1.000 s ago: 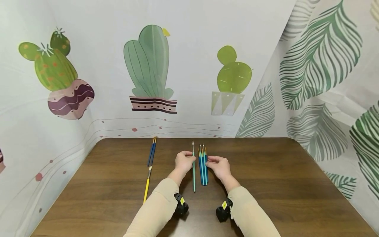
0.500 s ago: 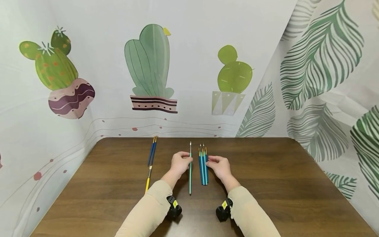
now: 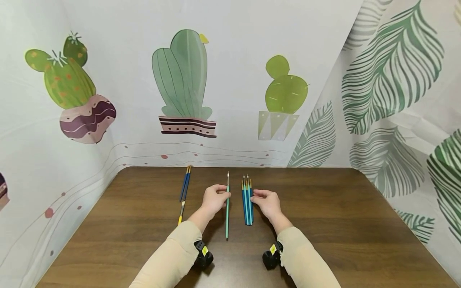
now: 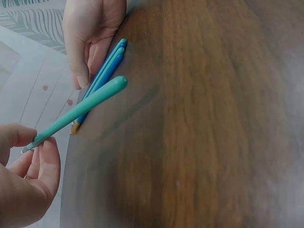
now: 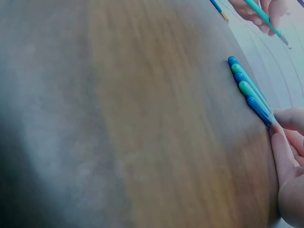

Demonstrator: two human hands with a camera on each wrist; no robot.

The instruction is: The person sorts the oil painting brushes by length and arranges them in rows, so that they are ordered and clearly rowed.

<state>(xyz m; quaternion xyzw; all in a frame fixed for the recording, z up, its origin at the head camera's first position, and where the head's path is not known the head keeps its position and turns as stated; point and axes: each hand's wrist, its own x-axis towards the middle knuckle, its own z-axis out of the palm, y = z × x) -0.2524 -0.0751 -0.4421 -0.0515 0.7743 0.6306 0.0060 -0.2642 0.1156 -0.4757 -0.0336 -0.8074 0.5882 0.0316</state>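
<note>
My left hand (image 3: 214, 200) pinches a turquoise paintbrush (image 3: 227, 216) by its handle, bristles pointing to the far side. In the left wrist view the brush handle (image 4: 83, 108) is raised, and its shadow falls on the wood. Right of it lies a tight row of several blue and turquoise paintbrushes (image 3: 246, 206), side by side. My right hand (image 3: 269, 203) rests at the row's right side, fingertips against the outermost blue brush. The right wrist view shows the rounded handle ends (image 5: 243, 86) in a staggered line, with the thumb (image 5: 281, 152) beside the last brush.
Two blue paintbrushes (image 3: 185, 184) lie at the table's back left. Nearer, a yellow-handled paintbrush (image 3: 180, 219) is partly covered by the left sleeve. The brown wooden table (image 3: 324, 208) meets a cloth backdrop (image 3: 237, 80) printed with cacti and leaves.
My left hand has moved left with the turquoise paintbrush, widening the space between it and the row. The left forearm now covers more of the yellow paintbrush. My right hand has stayed put.
</note>
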